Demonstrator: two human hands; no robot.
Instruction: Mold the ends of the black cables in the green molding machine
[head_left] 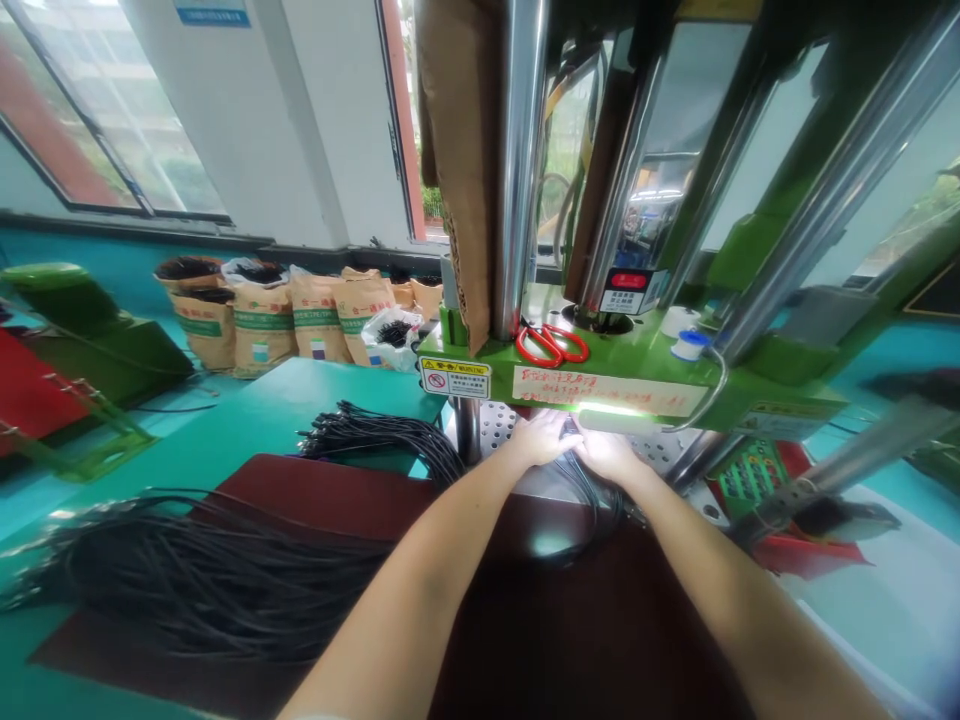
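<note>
Both arms reach forward beneath the green press plate [645, 375]. My left hand [541, 438] and my right hand [606, 452] meet under the lit front edge, over the metal bed of the machine. Black cables [589, 485] run out from between the hands and curve down toward the brown board [555, 600]. The fingers of both hands are bent around the cable ends, but the fingertips are small and partly hidden, so the exact grip is unclear.
A large pile of black cables [217, 575] lies at the left, with another bundle [375, 435] behind it. Red-handled scissors [551, 345] and a blue-and-white spool [690, 345] rest on the press plate. Steel columns [519, 170] rise around the work area. Paper sacks [262, 325] stand beyond.
</note>
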